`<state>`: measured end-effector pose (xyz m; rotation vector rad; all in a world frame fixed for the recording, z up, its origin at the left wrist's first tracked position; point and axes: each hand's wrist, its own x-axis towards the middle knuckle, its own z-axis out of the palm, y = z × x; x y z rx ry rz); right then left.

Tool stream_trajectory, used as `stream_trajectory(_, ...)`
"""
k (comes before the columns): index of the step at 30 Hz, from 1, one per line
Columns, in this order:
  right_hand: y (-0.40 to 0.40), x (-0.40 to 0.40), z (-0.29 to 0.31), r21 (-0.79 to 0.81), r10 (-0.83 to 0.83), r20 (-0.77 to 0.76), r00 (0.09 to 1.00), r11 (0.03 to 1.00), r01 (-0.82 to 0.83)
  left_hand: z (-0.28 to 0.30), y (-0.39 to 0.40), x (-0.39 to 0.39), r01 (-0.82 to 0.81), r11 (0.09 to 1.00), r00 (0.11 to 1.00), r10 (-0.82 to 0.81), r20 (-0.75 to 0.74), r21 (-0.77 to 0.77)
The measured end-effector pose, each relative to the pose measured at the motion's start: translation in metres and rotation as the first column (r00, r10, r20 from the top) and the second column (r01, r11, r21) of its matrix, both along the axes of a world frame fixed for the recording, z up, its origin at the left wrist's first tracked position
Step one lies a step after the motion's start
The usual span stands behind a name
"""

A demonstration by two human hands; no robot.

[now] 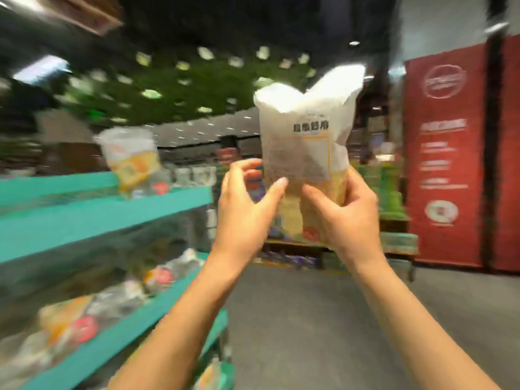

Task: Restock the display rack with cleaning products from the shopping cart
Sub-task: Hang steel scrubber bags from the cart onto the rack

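Observation:
A white and yellow product pouch (302,142) with dark printed text is held upright in mid-air, right of the teal display rack (112,212). My right hand (342,218) grips its lower part from the right. My left hand (244,209) is at its lower left, fingers spread, with the thumb tip touching the pouch. A similar pouch (130,159) stands on the rack's top shelf. The picture is blurred by motion. No shopping cart shows.
The rack's lower shelves hold several clear and orange packs (118,299). A red banner (447,153) hangs at the right. Stacked green and blue goods (394,192) stand behind the pouch. Grey floor (323,319) stretches ahead between rack and banner.

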<state>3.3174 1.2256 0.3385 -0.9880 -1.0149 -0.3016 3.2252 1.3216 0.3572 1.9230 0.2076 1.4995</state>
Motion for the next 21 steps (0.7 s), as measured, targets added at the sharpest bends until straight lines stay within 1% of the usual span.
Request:
stream_trajectory(1,0.023,-0.016,0.007,0.033,0.026,0.037,0.999,0.999,-0.027,0.011,0.007,-0.021,-0.011,1.0,1.0,0.011,-0.008,0.023)
stream_trajectory(2,0.045,-0.032,0.013,0.058,0.054,0.068,0.996,0.997,-0.058,0.022,0.01,-0.04,0.004,1.0,0.999,-0.004,-0.032,0.004)
stream_trajectory(4,0.082,-0.066,0.025,0.082,0.095,0.133,0.987,0.991,-0.106,0.04,0.016,-0.071,0.014,0.996,0.999,-0.017,-0.033,-0.091)
stream_trajectory(6,0.11,-0.101,0.037,0.091,0.154,0.237,0.959,0.979,-0.18,0.055,0.025,-0.096,-0.095,0.99,0.995,0.097,0.015,-0.107)
stream_trajectory(9,0.141,-0.153,0.048,0.068,0.319,0.429,0.845,0.921,-0.383,0.073,0.037,-0.14,-0.338,0.938,0.928,0.347,0.139,-0.082)
stream_trajectory(11,0.158,-0.181,0.048,0.041,0.385,0.496,0.778,0.885,-0.464,0.081,0.051,-0.173,-0.395,0.917,0.895,0.397,0.205,-0.05)
stream_trajectory(12,0.166,-0.191,0.049,0.029,0.428,0.501,0.752,0.861,-0.508,0.085,0.061,-0.19,-0.409,0.912,0.888,0.403,0.223,-0.024)
stream_trajectory(14,0.184,-0.206,0.054,-0.003,0.569,0.43,0.701,0.777,-0.629,0.095,0.083,-0.224,-0.469,0.882,0.849,0.462,0.257,-0.038)
stream_trajectory(16,0.199,-0.216,0.068,0.008,0.711,0.248,0.658,0.678,-0.735,0.105,0.102,-0.254,-0.472,0.876,0.83,0.479,0.286,-0.099)
stream_trajectory(18,0.218,-0.221,0.087,-0.001,0.766,0.035,0.642,0.643,-0.766,0.113,0.116,-0.274,-0.444,0.887,0.853,0.462,0.241,-0.13)
stream_trajectory(19,0.227,-0.223,0.097,-0.061,0.769,-0.05,0.638,0.635,-0.77,0.114,0.122,-0.283,-0.449,0.881,0.861,0.471,0.193,-0.146)
stream_trajectory(20,0.237,-0.225,0.104,-0.142,0.78,-0.113,0.615,0.6,-0.787,0.115,0.13,-0.292,-0.462,0.873,0.863,0.483,0.146,-0.157)
stream_trajectory(21,0.247,-0.227,0.109,-0.23,0.805,-0.149,0.574,0.537,-0.812,0.113,0.138,-0.299,-0.48,0.862,0.86,0.499,0.105,-0.162)
